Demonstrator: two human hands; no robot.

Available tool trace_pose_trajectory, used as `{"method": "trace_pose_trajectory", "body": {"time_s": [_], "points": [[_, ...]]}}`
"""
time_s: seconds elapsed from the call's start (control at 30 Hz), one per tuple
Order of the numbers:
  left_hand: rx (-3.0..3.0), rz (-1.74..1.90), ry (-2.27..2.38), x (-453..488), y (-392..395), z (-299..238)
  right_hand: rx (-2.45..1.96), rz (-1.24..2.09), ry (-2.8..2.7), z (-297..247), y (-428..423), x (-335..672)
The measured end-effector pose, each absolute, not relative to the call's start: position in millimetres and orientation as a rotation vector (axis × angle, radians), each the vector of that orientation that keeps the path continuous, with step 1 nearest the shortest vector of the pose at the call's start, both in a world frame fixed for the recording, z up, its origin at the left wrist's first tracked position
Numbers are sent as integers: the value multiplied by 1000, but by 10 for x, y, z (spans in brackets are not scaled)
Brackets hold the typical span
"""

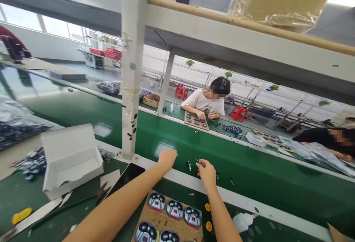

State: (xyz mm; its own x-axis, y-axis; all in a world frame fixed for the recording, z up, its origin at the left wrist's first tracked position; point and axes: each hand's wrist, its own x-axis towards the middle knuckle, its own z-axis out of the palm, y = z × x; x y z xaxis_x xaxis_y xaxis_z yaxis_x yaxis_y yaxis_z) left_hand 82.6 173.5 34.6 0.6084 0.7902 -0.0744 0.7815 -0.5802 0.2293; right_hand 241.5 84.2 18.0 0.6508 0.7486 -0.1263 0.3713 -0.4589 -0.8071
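Fingers [200,164] of the right hand [206,173] are pinching a tiny, light dark part [198,161] by its end above the green conveyor belt [249,168], while the left hand [167,159] is hovering, its fingers hidden.

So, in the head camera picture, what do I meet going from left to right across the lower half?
yellow handle, white cardboard box, black phone, left hand, right hand, crumpled white piece

Room is left over the green conveyor belt [249,171] ahead of the left hand [167,159] and right hand [206,171]; leftward passage is blocked by a white upright post [132,68] and a white cardboard box [70,159].
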Motion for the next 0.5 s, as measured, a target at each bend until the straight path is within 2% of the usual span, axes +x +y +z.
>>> {"method": "trace_pose_trajectory", "body": {"time_s": [0.23, 0.5], "points": [[2667, 8, 1346, 916, 1822, 100, -2025, 625, -851, 97, 845, 2479], [2659, 149, 1303, 888, 1820, 104, -1847, 630, -815, 162, 796, 2500]]}}
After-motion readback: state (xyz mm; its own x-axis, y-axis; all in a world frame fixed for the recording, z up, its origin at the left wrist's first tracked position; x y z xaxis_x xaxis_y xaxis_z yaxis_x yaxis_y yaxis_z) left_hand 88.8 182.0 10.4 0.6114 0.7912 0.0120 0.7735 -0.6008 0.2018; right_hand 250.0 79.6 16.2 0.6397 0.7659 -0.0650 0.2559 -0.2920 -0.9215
